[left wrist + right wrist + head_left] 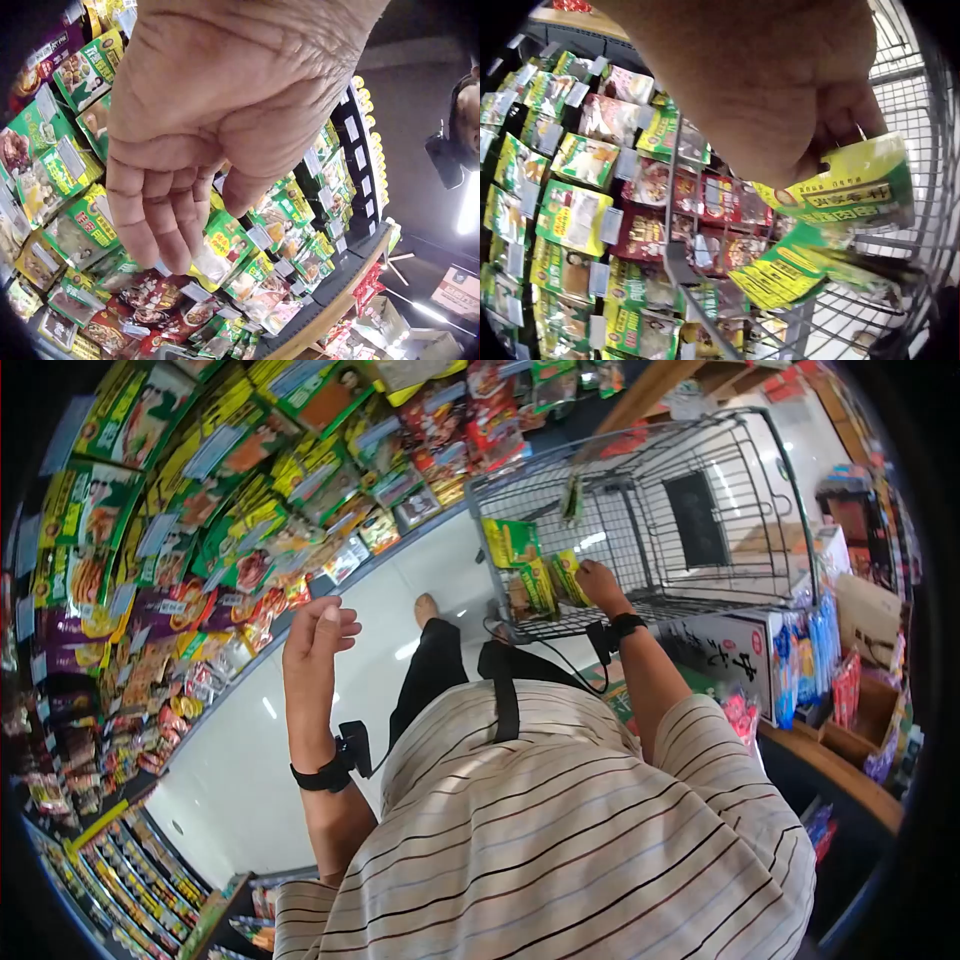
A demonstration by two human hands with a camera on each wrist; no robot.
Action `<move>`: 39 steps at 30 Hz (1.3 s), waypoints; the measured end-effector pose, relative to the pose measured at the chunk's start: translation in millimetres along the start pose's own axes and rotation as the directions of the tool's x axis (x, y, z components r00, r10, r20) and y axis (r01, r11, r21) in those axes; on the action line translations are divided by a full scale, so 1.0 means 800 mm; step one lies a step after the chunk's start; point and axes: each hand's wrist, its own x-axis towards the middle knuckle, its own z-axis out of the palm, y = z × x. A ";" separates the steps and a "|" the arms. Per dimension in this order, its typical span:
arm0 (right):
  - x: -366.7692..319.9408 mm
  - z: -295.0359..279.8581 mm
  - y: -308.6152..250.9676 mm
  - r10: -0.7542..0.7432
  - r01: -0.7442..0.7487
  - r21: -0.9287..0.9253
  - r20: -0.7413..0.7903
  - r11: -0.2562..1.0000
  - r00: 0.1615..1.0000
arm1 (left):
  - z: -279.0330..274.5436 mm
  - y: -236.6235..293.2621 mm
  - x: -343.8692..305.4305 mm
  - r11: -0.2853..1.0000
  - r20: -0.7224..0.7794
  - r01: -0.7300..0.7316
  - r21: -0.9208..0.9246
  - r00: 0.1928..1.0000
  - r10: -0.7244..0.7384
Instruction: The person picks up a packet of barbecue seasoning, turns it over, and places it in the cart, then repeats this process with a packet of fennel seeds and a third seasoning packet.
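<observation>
My right hand point(603, 588) is inside the wire shopping cart point(640, 622), its fingers pinching the top of a yellow-green food packet point(847, 184). Under it in the right wrist view lie more green-and-yellow packets point(784, 274), and in the head view a green packet point(512, 542) leans at the cart's near side. My left hand point(316, 638) is raised in front of the shelf rack, with nothing in it. Its fingers hang loosely bent in the left wrist view, over hanging green seasoning packets point(221, 251) behind.
A long rack of hanging packets point(150, 530) runs along the left, with price tags between rows. To the right of the cart stand a white box point(725, 650) and blue packages point(805, 660) on a wooden-edged display. Pale tiled floor point(235, 760) lies between.
</observation>
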 end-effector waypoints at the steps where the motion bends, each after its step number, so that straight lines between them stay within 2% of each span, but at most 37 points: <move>1: -0.009 -0.017 -0.013 0.001 0.004 0.089 -0.054 0.996 0.999 | 0.004 -0.002 0.010 1.000 0.021 -0.007 -0.007 1.000 0.008; 2: -0.018 -0.036 -0.029 0.003 0.016 0.176 -0.109 0.984 0.994 | 0.008 -0.004 0.021 1.000 0.042 -0.016 -0.014 0.999 0.016; 5: -0.072 -0.112 -0.067 -0.047 0.071 0.357 -0.076 0.931 0.996 | 0.040 0.016 0.016 0.999 0.128 -0.051 -0.002 0.990 0.051; 6: -0.068 -0.117 -0.048 -0.051 0.103 0.490 -0.119 0.865 0.992 | 0.053 0.018 0.019 0.998 0.169 -0.055 -0.008 0.984 0.056; 7: -0.094 -0.142 -0.074 -0.059 0.155 0.467 -0.214 0.870 0.975 | 0.063 0.021 0.022 0.998 0.206 -0.064 -0.006 0.977 0.064; 8: -0.113 -0.163 -0.088 -0.151 0.230 0.482 -0.198 0.845 0.969 | 0.073 0.025 0.026 0.997 0.241 -0.076 -0.002 0.968 0.074; 11: -0.110 -0.176 -0.071 -0.325 0.372 0.608 -0.192 0.701 0.926 | 0.103 0.036 0.034 0.990 0.359 -0.141 -0.014 0.923 0.137; 13: -0.118 -0.191 -0.092 -0.380 0.349 0.742 -0.138 0.572 0.915 | 0.123 0.055 0.028 0.967 0.390 -0.253 0.008 0.892 0.230; 14: -0.125 -0.202 -0.110 -0.398 0.288 0.814 -0.077 0.505 0.914 | 0.133 0.059 0.028 0.947 0.404 -0.322 0.012 0.867 0.290; 15: -0.131 -0.208 -0.118 -0.464 0.374 0.752 -0.103 0.543 0.880 | 0.142 0.063 0.028 0.922 0.419 -0.387 0.014 0.840 0.346; 16: -0.137 -0.215 -0.126 -0.527 0.460 0.682 -0.128 0.569 0.840 | 0.150 0.067 0.026 0.928 0.455 -0.371 -0.008 0.826 0.334; 17: -0.143 -0.221 -0.134 -0.587 0.543 0.607 -0.152 0.580 0.795 | 0.157 0.069 0.026 0.909 0.461 -0.416 0.027 0.812 0.358; 20: -0.173 -0.241 -0.194 -0.670 0.636 0.590 -0.204 0.498 0.714 | 0.171 0.075 0.021 0.848 0.495 -0.519 0.112 0.769 0.405; 22: -0.172 -0.244 -0.210 -0.632 0.478 0.773 -0.133 0.416 0.764 | 0.177 0.081 0.017 0.877 0.548 -0.478 0.046 0.747 0.378; 25: -0.159 -0.236 -0.214 -0.656 0.509 0.803 -0.206 0.311 0.726 | 0.170 0.090 0.015 0.926 0.610 -0.376 0.007 0.736 0.294; 26: -0.157 -0.244 -0.216 -0.722 0.643 0.682 -0.243 0.348 0.648 | 0.165 0.091 0.018 0.941 0.633 -0.337 -0.012 0.727 0.268; 27: -0.153 -0.251 -0.220 -0.728 0.619 0.715 -0.227 0.326 0.646 | 0.160 0.093 0.021 0.954 0.652 -0.298 -0.032 0.717 0.246; 29: -0.145 -0.265 -0.228 -0.741 0.564 0.776 -0.197 0.283 0.643 | 0.152 0.097 0.019 0.958 0.593 -0.273 -0.087 0.759 0.270; 31: -0.160 -0.268 -0.253 -0.613 0.139 0.990 -0.117 -0.011 0.781 | 0.147 0.101 0.016 0.957 0.524 -0.222 -0.188 0.802 0.289; 32: -0.156 -0.268 -0.251 -0.650 0.116 0.993 -0.099 -0.017 0.754 | 0.144 0.092 0.022 0.950 0.483 -0.196 -0.244 0.825 0.294; 35: -0.145 -0.256 -0.255 -0.632 0.044 0.998 -0.012 0.034 0.775 | 0.137 0.091 0.022 0.916 0.368 -0.213 -0.341 0.866 0.339; 39: -0.159 -0.240 -0.279 -0.677 0.080 0.995 -0.019 0.059 0.735 | 0.133 0.091 0.029 0.889 0.231 -0.268 -0.371 0.901 0.368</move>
